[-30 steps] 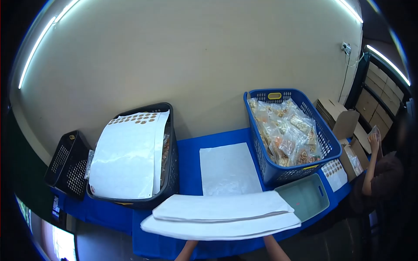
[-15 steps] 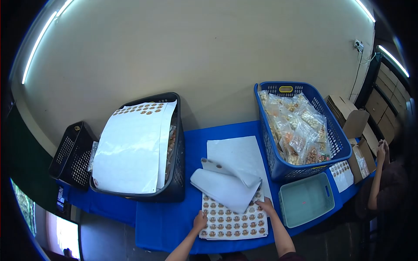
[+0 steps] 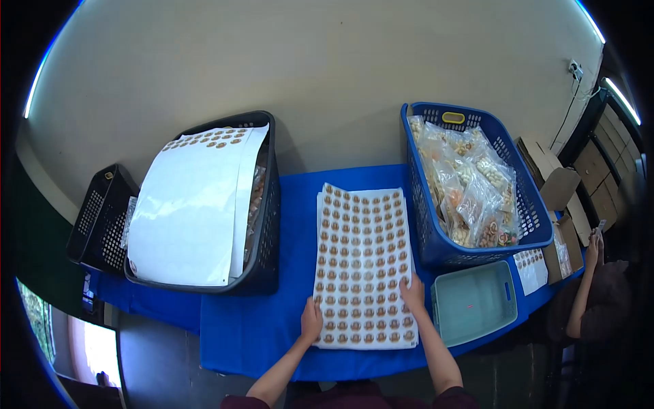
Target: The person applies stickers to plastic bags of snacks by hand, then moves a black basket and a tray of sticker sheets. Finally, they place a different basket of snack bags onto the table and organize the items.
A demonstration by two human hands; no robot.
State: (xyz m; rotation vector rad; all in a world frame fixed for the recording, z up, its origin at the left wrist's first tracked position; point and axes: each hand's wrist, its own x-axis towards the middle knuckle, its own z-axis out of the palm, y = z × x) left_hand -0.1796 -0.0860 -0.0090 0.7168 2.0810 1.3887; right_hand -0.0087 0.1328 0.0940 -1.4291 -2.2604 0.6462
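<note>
The sticker sheet point(image 3: 363, 267) is pressed flat on the desk point(image 3: 293, 225) by the spread left hand point(image 3: 312, 320) and right hand point(image 3: 412, 294); peeling likely follows.

The table point(image 3: 293, 204) has a blue cover and stands against a pale wall. On it, in the middle, lies a white sticker sheet point(image 3: 364, 266) with rows of round brown stickers. To the left stands a black basket point(image 3: 269, 232), and further left a smaller black basket point(image 3: 92, 221). On the right stands a blue basket point(image 3: 477, 249), and in front of it a pale green tray point(image 3: 473, 303).
</note>
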